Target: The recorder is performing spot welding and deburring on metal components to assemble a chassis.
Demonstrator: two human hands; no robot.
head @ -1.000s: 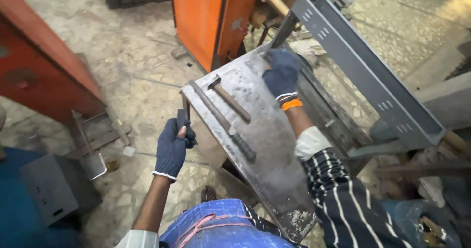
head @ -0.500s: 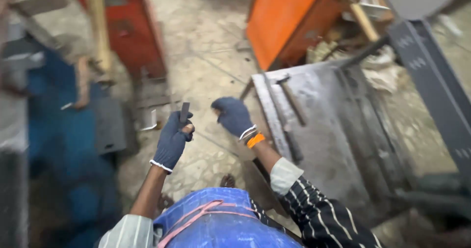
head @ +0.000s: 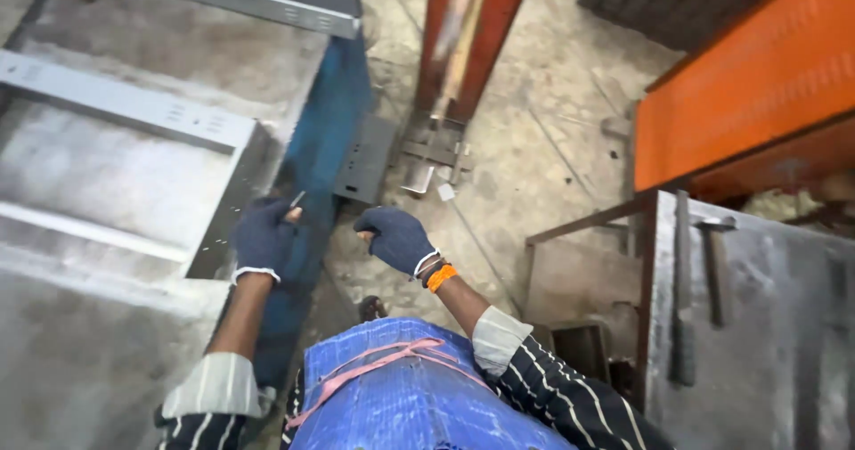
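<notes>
We are observing two hands in dark blue gloves at the centre of the frame, held over a concrete floor [head: 534, 156]. The left hand [head: 263, 236] is clenching a small dark tool [head: 295, 200] — only its tip is showing above the fist, so we cannot tell its kind. That hand is sitting just beside the perforated grey metal channel [head: 125, 116] lying at the upper left. The right hand [head: 396, 238] is curling into a loose fist; whether it is grasping anything we cannot tell. An orange band [head: 440, 277] is circling its wrist. At the lower right a steel bench [head: 766, 343] is carrying a hammer [head: 712, 254] and a long flat bar [head: 682, 298] — both well apart from the hands. An orange cabinet [head: 739, 94] is standing at the upper right.
</notes>
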